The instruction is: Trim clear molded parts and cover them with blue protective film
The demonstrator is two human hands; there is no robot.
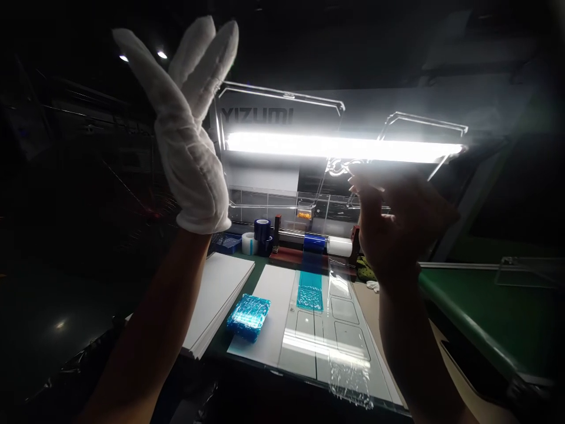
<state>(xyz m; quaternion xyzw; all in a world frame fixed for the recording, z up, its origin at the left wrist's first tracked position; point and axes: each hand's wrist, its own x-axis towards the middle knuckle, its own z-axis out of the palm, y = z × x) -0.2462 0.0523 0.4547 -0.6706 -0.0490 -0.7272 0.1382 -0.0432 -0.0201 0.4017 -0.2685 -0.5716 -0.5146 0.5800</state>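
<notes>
A clear moulded plastic part (338, 167), two thin rectangular panels joined by a curly runner, is held up before a bright tube lamp (344, 146). My left hand (194, 135), in a white glove, is at the part's left edge, its fingers pointing up and the panel's corner against them. The exact grip there is partly hidden. My right hand (392, 218), bare and in shadow, pinches the part near the runner in the middle. Below lie a crinkled blue film bundle (250, 317) and a clear sheet with outlined panels (324, 347) on the bench.
A stack of white sheets (220, 294) lies at left. Behind stand tape rolls (249, 244) and a roller holder with blue film (314, 242) and a white roll (339, 245). A green conveyor-like surface (481, 312) runs along the right, with a clear piece (529, 274) on it.
</notes>
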